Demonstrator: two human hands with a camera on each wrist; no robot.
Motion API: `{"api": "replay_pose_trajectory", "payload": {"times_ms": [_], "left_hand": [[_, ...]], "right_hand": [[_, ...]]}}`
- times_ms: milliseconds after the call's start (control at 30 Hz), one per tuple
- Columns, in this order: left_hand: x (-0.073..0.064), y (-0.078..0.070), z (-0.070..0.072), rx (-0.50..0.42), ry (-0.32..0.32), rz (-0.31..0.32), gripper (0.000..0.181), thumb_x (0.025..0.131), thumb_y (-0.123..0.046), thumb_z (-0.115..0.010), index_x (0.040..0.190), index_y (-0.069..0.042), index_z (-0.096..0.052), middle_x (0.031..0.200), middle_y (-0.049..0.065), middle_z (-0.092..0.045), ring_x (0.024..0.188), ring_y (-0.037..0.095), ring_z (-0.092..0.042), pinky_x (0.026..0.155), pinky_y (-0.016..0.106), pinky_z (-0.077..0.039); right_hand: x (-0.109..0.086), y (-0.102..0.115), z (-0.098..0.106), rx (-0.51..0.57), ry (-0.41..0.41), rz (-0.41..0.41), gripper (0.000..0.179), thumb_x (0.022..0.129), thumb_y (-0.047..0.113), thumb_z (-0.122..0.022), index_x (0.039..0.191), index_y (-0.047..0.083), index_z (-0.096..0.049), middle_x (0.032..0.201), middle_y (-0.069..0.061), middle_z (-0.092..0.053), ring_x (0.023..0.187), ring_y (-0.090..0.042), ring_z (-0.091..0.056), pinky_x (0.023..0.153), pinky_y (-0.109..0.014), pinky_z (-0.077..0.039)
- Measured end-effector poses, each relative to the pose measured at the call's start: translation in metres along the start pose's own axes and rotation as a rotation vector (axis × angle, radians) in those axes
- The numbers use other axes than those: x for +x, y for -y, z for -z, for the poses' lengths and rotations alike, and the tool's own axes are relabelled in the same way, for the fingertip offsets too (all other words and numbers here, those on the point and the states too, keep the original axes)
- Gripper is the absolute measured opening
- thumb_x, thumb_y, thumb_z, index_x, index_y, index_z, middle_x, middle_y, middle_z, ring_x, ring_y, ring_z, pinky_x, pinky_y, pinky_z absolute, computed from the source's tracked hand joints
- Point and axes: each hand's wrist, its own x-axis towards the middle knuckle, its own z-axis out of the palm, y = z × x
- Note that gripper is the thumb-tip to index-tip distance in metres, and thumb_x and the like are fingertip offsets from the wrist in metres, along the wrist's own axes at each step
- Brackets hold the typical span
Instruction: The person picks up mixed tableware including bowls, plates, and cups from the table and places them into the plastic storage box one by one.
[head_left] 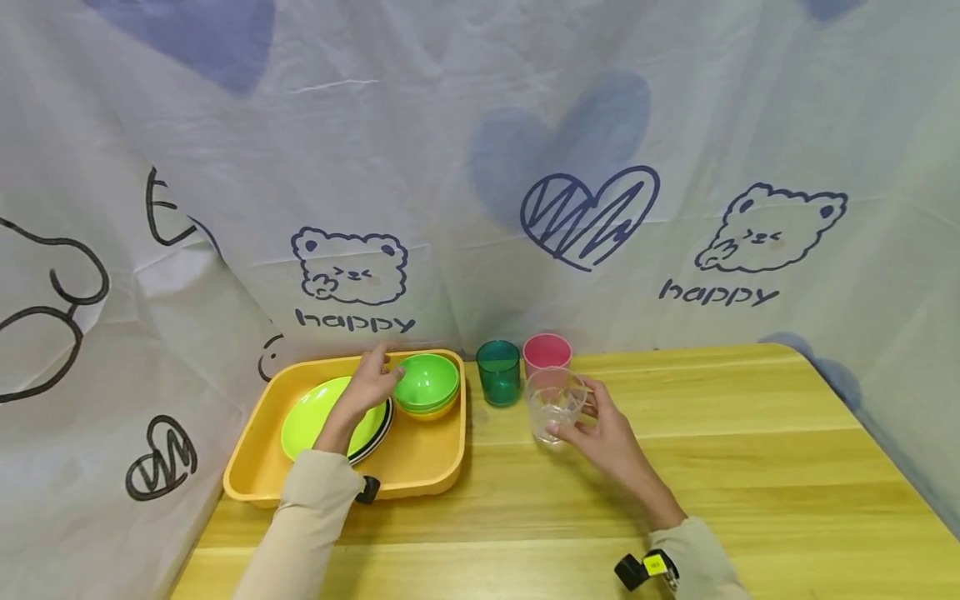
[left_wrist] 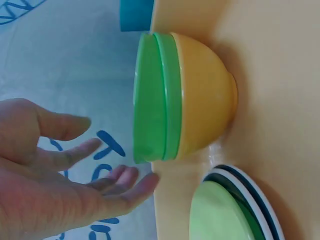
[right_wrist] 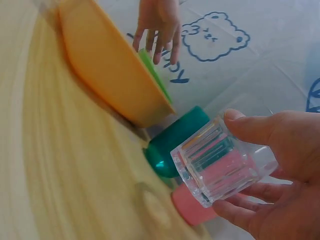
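My right hand (head_left: pixel 611 437) grips a clear cup (head_left: pixel 553 408) by its side, thumb on one side and fingers on the other. Behind that cup stand a pink cup (head_left: pixel 547 352) and a teal cup (head_left: pixel 498 375). My left hand (head_left: pixel 367 385) hovers beside a stack of bowls, its fingers loosely spread and apart from the rims. Two green bowls (left_wrist: pixel 150 100) sit nested on an orange-yellow bowl (left_wrist: pixel 205 95). Left of them, partly behind the left wrist, lies a stack of plates with a lime-green plate (head_left: pixel 311 417) on top.
A yellow-orange tray (head_left: pixel 420 475) holds the bowls and plates on the left of the wooden table (head_left: pixel 750 467). A printed cloth (head_left: pixel 450 283) hangs right behind the tray and cups. Each sleeve has a small black device at the wrist.
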Motion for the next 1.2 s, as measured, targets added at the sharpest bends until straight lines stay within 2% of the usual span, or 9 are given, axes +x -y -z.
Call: {"api": "replay_pose_trajectory", "payload": {"times_ms": [100,333,500,633,800,1000,1200], "left_hand": [[-0.005,-0.003,-0.002,0.001,-0.038,-0.064,0.047,0.105,-0.007,-0.05,0.149,0.004,-0.039,0.151,0.034,-0.033,0.136,0.054,-0.039,0.11,0.063,-0.039],[-0.013,-0.011,-0.017,-0.108,-0.027,-0.159,0.062,0.101,-0.012,-0.063,0.156,-0.006,-0.035,0.16,0.025,-0.034,0.142,0.052,-0.035,0.113,0.065,-0.036],[-0.019,-0.008,-0.021,-0.165,-0.09,-0.201,0.062,0.099,-0.01,-0.068,0.154,-0.004,-0.04,0.159,0.021,-0.038,0.143,0.047,-0.037,0.116,0.064,-0.032],[-0.023,-0.006,-0.023,-0.268,-0.105,-0.268,0.061,0.099,-0.01,-0.068,0.153,-0.003,-0.041,0.158,0.02,-0.04,0.143,0.045,-0.037,0.118,0.065,-0.025],[-0.028,-0.011,-0.03,-0.414,-0.092,-0.35,0.06,0.099,-0.012,-0.068,0.153,-0.005,-0.042,0.155,0.015,-0.045,0.142,0.041,-0.041,0.118,0.065,-0.027],[-0.031,-0.018,-0.039,-0.47,-0.062,-0.405,0.061,0.1,-0.009,-0.066,0.155,-0.008,-0.04,0.156,0.018,-0.043,0.142,0.043,-0.04,0.116,0.066,-0.029],[-0.035,-0.03,-0.042,-0.576,-0.058,-0.471,0.061,0.101,-0.005,-0.062,0.157,-0.008,-0.038,0.157,0.02,-0.041,0.143,0.039,-0.04,0.116,0.061,-0.034]], "right_hand": [[0.0,0.002,0.003,0.012,0.001,-0.002,0.083,0.089,0.017,-0.083,0.153,0.004,-0.032,0.148,-0.027,-0.049,0.129,-0.045,-0.055,0.099,-0.05,-0.054],[-0.008,0.008,0.016,0.012,-0.048,0.003,0.084,0.09,0.021,-0.082,0.155,0.005,-0.032,0.148,-0.023,-0.051,0.13,-0.043,-0.055,0.1,-0.049,-0.053],[-0.007,0.017,0.021,0.024,-0.043,0.036,0.083,0.089,0.019,-0.082,0.154,0.004,-0.033,0.146,-0.024,-0.053,0.126,-0.043,-0.058,0.097,-0.044,-0.056],[-0.004,0.026,0.024,0.02,-0.045,0.047,0.084,0.089,0.017,-0.082,0.155,0.003,-0.033,0.147,-0.024,-0.051,0.126,-0.043,-0.058,0.098,-0.046,-0.055],[0.0,0.036,0.028,0.022,-0.049,0.041,0.085,0.089,0.02,-0.083,0.157,0.006,-0.033,0.147,-0.024,-0.052,0.126,-0.041,-0.058,0.098,-0.043,-0.054],[0.003,0.044,0.033,0.062,-0.05,0.062,0.084,0.09,0.016,-0.081,0.158,0.008,-0.033,0.144,-0.025,-0.054,0.125,-0.04,-0.057,0.093,-0.027,-0.056],[0.006,0.045,0.036,0.074,-0.062,0.092,0.083,0.09,0.011,-0.08,0.158,0.007,-0.033,0.143,-0.024,-0.054,0.128,-0.04,-0.055,0.097,-0.027,-0.055]]}}
